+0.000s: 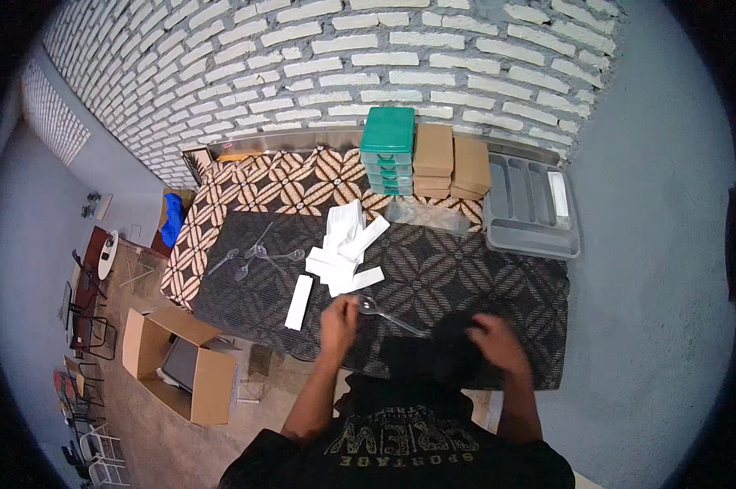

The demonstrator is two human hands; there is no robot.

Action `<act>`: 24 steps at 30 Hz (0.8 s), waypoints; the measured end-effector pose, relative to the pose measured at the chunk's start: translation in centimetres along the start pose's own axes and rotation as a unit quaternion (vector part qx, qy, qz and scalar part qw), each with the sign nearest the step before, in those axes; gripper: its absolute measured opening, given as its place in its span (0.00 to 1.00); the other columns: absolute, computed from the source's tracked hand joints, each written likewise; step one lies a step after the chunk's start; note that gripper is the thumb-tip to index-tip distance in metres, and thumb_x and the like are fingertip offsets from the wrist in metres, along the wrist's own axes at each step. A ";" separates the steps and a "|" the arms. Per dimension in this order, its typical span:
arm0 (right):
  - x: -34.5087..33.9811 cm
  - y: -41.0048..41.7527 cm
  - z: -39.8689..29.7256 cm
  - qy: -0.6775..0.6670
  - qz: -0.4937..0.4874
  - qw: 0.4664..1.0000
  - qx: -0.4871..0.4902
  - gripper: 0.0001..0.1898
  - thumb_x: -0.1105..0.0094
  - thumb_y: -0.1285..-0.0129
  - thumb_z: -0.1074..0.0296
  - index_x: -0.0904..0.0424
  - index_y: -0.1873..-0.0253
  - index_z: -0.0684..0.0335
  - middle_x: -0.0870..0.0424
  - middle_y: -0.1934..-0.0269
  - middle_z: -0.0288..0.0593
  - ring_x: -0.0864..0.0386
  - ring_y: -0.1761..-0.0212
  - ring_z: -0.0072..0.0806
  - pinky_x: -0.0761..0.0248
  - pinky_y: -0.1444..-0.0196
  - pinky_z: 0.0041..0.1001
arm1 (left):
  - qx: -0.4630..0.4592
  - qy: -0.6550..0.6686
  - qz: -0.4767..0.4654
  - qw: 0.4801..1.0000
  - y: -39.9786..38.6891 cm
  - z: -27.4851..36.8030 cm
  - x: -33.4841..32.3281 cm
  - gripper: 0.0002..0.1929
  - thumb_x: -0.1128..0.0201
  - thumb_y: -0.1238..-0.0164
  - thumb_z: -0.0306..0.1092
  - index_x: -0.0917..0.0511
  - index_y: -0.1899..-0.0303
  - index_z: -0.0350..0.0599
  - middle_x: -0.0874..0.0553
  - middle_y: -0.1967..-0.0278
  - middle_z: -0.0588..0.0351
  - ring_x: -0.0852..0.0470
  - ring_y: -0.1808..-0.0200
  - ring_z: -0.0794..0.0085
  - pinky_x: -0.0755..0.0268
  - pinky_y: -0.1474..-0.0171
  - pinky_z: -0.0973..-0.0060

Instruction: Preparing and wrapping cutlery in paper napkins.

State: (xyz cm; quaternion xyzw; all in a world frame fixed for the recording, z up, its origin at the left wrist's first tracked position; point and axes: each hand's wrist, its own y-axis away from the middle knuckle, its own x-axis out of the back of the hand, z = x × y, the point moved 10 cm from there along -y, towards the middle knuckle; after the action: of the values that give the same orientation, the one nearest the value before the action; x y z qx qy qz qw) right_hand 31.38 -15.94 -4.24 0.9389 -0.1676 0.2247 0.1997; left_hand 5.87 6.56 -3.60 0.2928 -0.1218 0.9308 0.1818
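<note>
My left hand [339, 323] pinches the bowl end of a clear plastic spoon [398, 322], whose handle slants down to the right. Off that handle's far end, my right hand [497, 343] holds nothing, with its fingers apart over the dark mat [441, 269]. Just beyond my left hand lies a loose pile of white paper strips or sleeves [342, 244]. One separate white paper strip [298, 302] rests to the left of that hand. Farther left, several clear plastic spoons [261, 252] are scattered on the mat.
Along the back stand a green-topped clear drawer unit [387, 131], stacked brown cardboard boxes [434, 150] and a grey cutlery tray [530, 235]. A clear plastic bag [428, 216] lies before them. An open cardboard box [212, 382] is left of the table. A brick wall [368, 61] rises behind.
</note>
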 end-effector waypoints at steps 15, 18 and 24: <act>-2.2 -3.2 -0.6 0.052 0.268 0.962 0.022 0.15 0.37 0.36 0.66 0.22 0.47 0.65 0.19 0.51 0.52 0.22 0.48 0.46 0.30 0.44 0.41 | -0.143 -0.150 -0.293 0.933 -1.8 -2.9 -7.1 0.13 0.42 0.28 0.43 0.20 0.60 0.43 0.14 0.63 0.45 0.16 0.58 0.47 0.25 0.57 0.53; -17.9 -7.1 0.0 -0.074 -0.013 0.996 -0.043 0.18 0.33 0.34 0.60 0.21 0.47 0.66 0.16 0.62 0.40 0.19 0.60 0.25 0.25 0.55 0.29 | -0.154 -0.069 -0.269 0.948 -3.2 -3.4 -8.2 0.14 0.39 0.30 0.43 0.17 0.62 0.40 0.15 0.67 0.43 0.16 0.62 0.47 0.26 0.59 0.57; -25.8 -7.8 1.0 -0.226 0.041 0.960 -0.160 0.15 0.35 0.34 0.64 0.19 0.50 0.68 0.15 0.63 0.43 0.18 0.63 0.29 0.24 0.56 0.30 | -0.126 -0.021 -0.335 0.934 -5.4 -5.9 -9.4 0.15 0.38 0.30 0.43 0.18 0.64 0.37 0.14 0.68 0.44 0.16 0.64 0.50 0.26 0.58 0.59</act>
State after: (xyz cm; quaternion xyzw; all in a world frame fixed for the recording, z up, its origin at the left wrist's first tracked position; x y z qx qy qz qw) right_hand 13.17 -3.83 -20.03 0.9133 -0.2801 -0.0151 0.2952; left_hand 12.26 10.89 -13.19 0.3107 -0.1372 0.7866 0.5156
